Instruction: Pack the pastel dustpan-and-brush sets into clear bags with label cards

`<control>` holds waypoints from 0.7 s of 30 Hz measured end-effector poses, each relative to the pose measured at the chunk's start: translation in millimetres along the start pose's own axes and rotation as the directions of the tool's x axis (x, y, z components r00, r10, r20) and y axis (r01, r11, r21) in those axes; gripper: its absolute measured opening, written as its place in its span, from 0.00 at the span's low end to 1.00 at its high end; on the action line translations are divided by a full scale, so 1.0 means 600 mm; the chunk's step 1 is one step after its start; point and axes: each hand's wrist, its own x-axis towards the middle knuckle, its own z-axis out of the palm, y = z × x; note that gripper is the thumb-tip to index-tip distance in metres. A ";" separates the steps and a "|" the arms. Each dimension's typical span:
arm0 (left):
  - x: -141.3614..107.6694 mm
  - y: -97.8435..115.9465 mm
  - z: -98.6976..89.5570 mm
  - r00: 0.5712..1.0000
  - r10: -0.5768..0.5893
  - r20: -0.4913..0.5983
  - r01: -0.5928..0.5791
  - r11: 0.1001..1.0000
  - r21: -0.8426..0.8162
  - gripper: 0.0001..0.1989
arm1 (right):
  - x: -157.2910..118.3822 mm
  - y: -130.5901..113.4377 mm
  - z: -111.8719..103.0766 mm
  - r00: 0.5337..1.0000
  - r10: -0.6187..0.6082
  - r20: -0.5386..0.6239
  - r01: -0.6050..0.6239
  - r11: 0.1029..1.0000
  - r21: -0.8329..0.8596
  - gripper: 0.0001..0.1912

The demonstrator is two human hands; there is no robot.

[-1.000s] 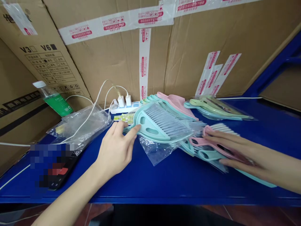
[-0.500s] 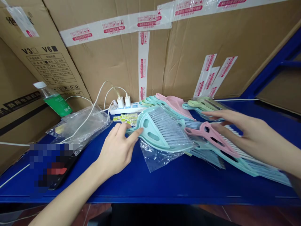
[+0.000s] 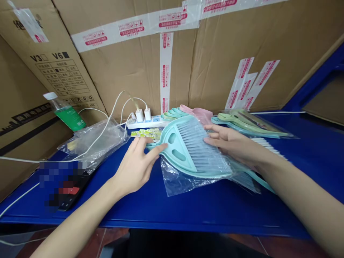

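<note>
A light-blue dustpan (image 3: 163, 150) with a grey-bristled brush (image 3: 201, 147) laid in it sits over a clear plastic bag (image 3: 180, 182). My left hand (image 3: 138, 161) pinches the dustpan's handle end between thumb and fingers. At the dustpan's right edge, by the bristles, my right hand (image 3: 231, 143) has its thumb and fingers closed on the edge or its clear film. Beneath my right forearm lie more brushes, partly hidden. Behind are stacked blue and green handles (image 3: 174, 113) and a pink dustpan (image 3: 200, 114).
Green packaged pieces (image 3: 247, 120) lie at the back right. A power strip (image 3: 134, 123) with white plugs, yellow-green stickers (image 3: 147, 133), plastic bags (image 3: 99, 139), a green-labelled bottle (image 3: 70, 116) and a black device (image 3: 70, 200) stand left on the blue table (image 3: 188, 211). Cardboard boxes (image 3: 129, 68) rise behind.
My right hand has moved left from the pink brush to the right edge of the light-blue dustpan. My left hand still holds the handle. The view has shifted slightly.
</note>
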 end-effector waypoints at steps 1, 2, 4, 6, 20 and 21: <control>0.000 0.000 -0.001 1.000 -0.010 0.022 0.010 1.000 -0.004 0.18 | 0.000 0.002 0.000 0.999 -0.011 0.038 0.009 0.999 0.049 0.32; 0.000 0.001 -0.003 0.999 -0.013 0.038 0.013 1.000 0.001 0.19 | 0.000 0.005 0.001 0.998 -0.027 0.064 0.021 0.996 0.084 0.34; 0.001 0.005 -0.007 0.999 0.024 0.048 -0.025 0.999 0.027 0.21 | 0.002 0.009 0.002 0.995 -0.051 0.084 0.041 0.992 0.116 0.36; 0.003 0.011 -0.009 0.990 0.133 0.046 -0.135 0.990 0.048 0.21 | 0.005 0.014 0.004 0.995 -0.055 0.088 0.044 0.992 0.120 0.37; 0.001 -0.043 -0.046 0.972 -0.012 0.234 -0.031 0.983 0.182 0.22 | -0.011 -0.019 -0.010 0.984 -0.108 -0.142 0.124 0.986 0.114 0.28; 0.001 -0.051 -0.050 0.952 -0.122 0.281 0.054 0.970 0.238 0.21 | -0.010 -0.019 -0.011 0.981 -0.109 -0.160 0.128 0.985 0.116 0.29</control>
